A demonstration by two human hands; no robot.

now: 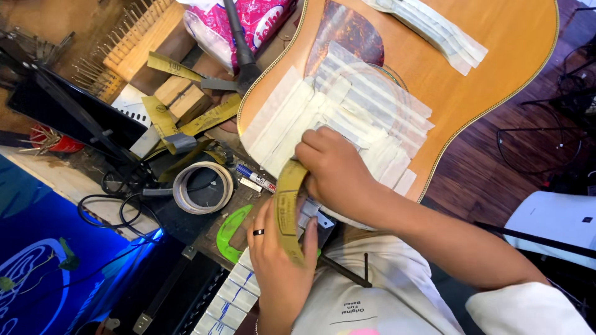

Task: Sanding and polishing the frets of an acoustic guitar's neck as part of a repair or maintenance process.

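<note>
Head view: hands bending a yellow strip over a taped guitar

Head camera is looking down on an acoustic guitar lying face up, its body overhanging the right edge of the cluttered tabletop. Item one: a yellow abrasive strip, long, narrow and curving, running from the right hand down across the left hand. The right fingers are curling closed over the strip's upper end, pressing it against the guitar top; the left fingers, one wearing a dark ring, are lying pressed together, flat along its lower length. Item two: pale masking tape strips, overlapping in rows around the soundhole area. Handling judgement: keeping the strip taut between both hands and the rubbing confined to the taped zone is likely protecting the finish. Nearby items: a tape roll, a green plastic tool, a marker pen, spare yellow strips.
</note>
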